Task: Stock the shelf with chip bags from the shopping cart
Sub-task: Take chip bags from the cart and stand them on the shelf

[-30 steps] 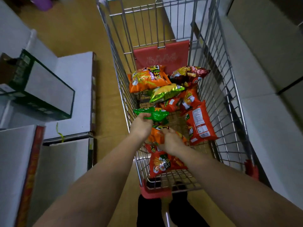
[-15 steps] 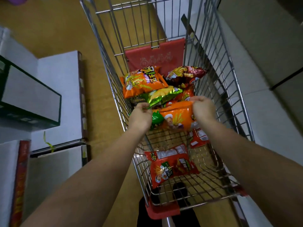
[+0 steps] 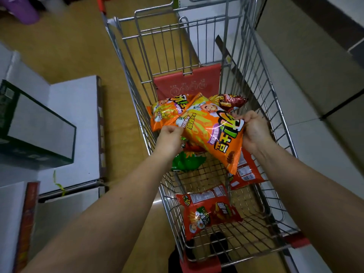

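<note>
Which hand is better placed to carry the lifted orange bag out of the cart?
Probably right. The right hand grips the orange bag's top corner, while the left hand only pinches its side edge above the cart.

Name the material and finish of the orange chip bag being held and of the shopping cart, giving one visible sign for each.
Orange chip bag: likely thin plastic film, glossy; it shows bright glare and crinkles where the left hand and right hand pinch it.
Shopping cart: apparently metal wire, shiny silver finish, judging by the thin rigid grid; its red corner bumpers look like plastic.
</note>
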Demonstrator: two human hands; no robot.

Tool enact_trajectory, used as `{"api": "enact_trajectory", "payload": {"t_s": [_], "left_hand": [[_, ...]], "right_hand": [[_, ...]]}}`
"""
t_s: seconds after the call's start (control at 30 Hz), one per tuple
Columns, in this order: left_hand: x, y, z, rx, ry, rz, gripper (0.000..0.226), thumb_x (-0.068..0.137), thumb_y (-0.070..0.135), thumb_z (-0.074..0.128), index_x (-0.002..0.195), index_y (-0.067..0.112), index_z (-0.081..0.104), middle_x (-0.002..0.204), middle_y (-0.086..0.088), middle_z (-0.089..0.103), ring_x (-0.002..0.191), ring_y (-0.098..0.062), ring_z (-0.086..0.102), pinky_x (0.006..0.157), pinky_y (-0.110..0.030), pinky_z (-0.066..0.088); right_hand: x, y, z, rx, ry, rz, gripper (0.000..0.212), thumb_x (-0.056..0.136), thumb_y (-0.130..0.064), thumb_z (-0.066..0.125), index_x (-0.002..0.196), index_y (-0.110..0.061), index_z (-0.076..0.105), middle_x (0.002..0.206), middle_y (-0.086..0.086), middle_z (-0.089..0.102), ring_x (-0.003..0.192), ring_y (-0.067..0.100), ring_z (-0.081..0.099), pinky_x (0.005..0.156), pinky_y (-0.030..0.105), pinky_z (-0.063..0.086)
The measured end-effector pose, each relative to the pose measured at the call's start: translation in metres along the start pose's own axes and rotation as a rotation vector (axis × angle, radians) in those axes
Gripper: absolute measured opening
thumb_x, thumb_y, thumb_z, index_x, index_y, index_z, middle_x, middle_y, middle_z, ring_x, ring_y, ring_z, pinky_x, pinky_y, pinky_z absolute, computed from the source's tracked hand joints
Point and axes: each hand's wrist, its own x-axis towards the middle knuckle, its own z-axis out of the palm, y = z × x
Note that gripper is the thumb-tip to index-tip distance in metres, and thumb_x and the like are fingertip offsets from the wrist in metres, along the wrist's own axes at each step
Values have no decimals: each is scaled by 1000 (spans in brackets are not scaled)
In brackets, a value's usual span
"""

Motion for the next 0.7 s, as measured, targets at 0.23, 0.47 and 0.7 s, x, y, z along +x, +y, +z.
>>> {"api": "enact_trajectory", "payload": {"t_s": [0.23, 0.47, 0.7], "left_hand": [[4, 9, -9, 773, 115, 414, 62, 84, 23, 66, 138, 17, 37, 144, -9, 34, 130, -27, 38, 107, -38, 37], [15, 52, -12, 1032, -533, 322, 119, 59, 29, 86, 150, 21, 9, 148, -3, 36, 138, -23, 33, 115, -39, 28], [30, 48, -31, 696, -486, 128, 62, 68, 20, 81, 122, 19, 52, 115, 2, 65, 107, -18, 62, 94, -33, 48]], "right_hand": [[9, -15, 16, -547, -104, -98, 37, 69, 18, 30, 51, -11, 42, 63, 5, 55, 65, 17, 53, 56, 26, 46], [5, -47, 80, -1089, -848, -236, 40, 61, 24, 30, 49, -12, 41, 36, -5, 53, 67, 17, 57, 63, 10, 48], [41, -32, 63, -693, -482, -168, 38, 82, 16, 46, 80, -20, 59, 73, -5, 68, 77, 12, 63, 73, 23, 51]]}}
